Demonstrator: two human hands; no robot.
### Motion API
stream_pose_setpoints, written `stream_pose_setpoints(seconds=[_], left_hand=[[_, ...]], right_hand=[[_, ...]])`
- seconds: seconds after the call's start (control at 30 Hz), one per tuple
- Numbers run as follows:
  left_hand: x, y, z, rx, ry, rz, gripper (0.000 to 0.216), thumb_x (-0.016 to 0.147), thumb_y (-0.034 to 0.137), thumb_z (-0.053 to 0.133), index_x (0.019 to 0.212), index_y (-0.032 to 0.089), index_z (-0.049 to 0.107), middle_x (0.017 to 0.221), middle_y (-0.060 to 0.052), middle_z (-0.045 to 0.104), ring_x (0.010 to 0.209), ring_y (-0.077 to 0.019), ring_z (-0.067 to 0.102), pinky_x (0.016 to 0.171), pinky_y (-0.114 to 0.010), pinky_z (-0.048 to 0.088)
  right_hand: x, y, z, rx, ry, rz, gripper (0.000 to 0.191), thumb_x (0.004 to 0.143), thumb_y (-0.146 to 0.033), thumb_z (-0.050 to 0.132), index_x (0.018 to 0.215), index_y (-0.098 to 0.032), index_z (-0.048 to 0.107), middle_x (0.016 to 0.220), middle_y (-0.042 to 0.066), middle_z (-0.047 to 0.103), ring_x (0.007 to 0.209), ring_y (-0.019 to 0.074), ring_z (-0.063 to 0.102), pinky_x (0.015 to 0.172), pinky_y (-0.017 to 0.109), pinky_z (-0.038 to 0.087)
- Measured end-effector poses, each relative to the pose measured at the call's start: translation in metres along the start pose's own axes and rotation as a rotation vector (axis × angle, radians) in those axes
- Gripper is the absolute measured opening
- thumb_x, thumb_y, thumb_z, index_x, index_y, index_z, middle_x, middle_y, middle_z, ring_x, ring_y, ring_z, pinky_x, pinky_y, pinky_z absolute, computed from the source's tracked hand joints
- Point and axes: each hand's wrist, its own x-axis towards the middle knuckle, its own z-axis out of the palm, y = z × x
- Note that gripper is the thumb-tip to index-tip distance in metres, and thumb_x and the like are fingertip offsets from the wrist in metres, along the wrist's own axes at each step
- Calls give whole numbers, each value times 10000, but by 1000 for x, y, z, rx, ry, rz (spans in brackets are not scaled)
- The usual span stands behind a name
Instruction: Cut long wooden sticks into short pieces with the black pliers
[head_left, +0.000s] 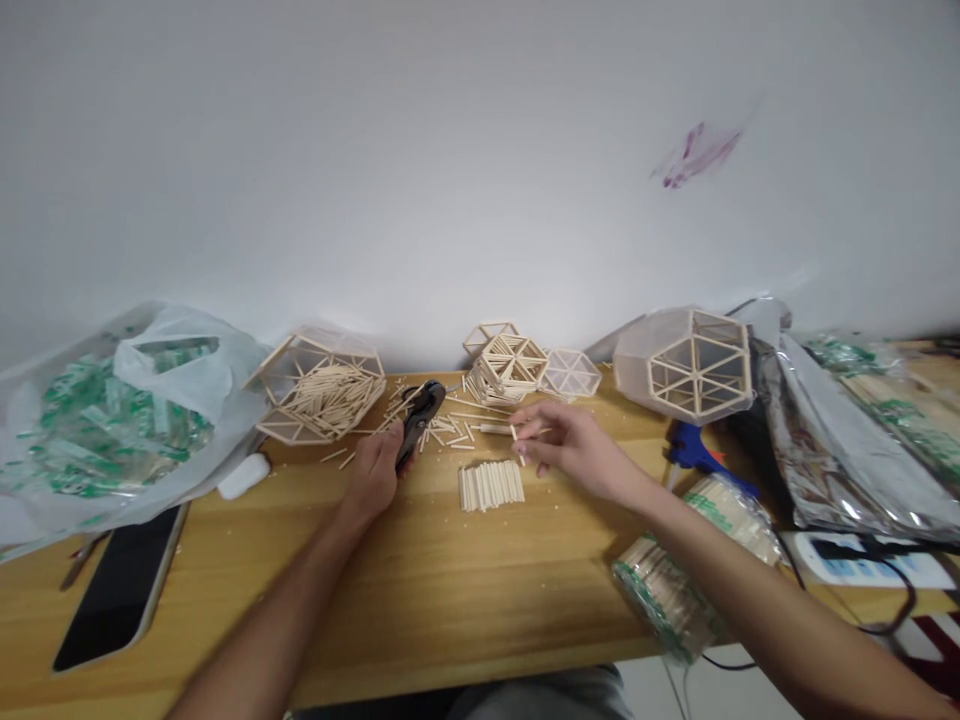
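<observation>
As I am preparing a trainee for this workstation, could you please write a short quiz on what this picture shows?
1. Multiple choice: what does the person's left hand hold?
a) a phone
b) a black hand tool
c) a white plastic bag

2. True or false: the blue gun-shaped tool lies to the left of the row of short sticks.

3. Open question: what is at the fingertips of the right hand?

Key:
1. b
2. False; it lies to the right of the row.
3. A single short wooden stick.
</observation>
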Motion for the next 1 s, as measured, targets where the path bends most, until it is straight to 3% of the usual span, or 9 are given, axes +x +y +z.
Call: stream_pose_setpoints(seconds=[0.27,0.4,0.6,0.73,0.87,1.0], left_hand=[[0,-3,-2,38,-9,57,650,981,637,328,615,182,613,503,-26,567,465,-148,502,491,-280,375],[1,-5,-1,25,-16,52,649,981,638,321,614,184,605,513,-32,573,459,-152,503,485,-279,376],[0,-1,-1,53,-16,78,618,983,606,336,594,198,589,516,-35,571,469,-164,511,502,-287,370],[0,1,-1,77,-18,104,597,979,581,358,584,201,594,506,-35,562,475,-169,502,521,-290,359],[0,0,-1,66,-19,112,562,963,560,418,573,199,604,506,-35,564,494,-170,501,530,-284,348],[-1,3,-1,109,-21,129,555,971,534,409,569,199,593,506,-31,566,505,-173,508,550,-284,351]], right_hand=[[-20,35,2,39,-45,56,396,727,-266,826,1056,-149,637,917,48,710,792,162,690,773,330,579],[-22,40,5,35,-59,67,445,689,-223,831,1078,-159,623,966,59,719,806,179,715,782,341,589],[-23,45,7,-186,-74,34,354,734,-223,789,1038,-168,616,874,65,755,786,228,749,738,352,594],[-20,42,7,-391,-82,-44,273,779,-205,764,1023,-163,648,873,64,746,762,213,729,731,339,581],[-17,35,5,-694,-90,-193,382,720,-216,862,1064,-168,702,1089,110,725,988,264,691,882,394,544],[-14,33,2,-757,-132,-237,426,743,-233,866,1137,-176,714,1230,133,691,1172,295,633,1016,442,485]])
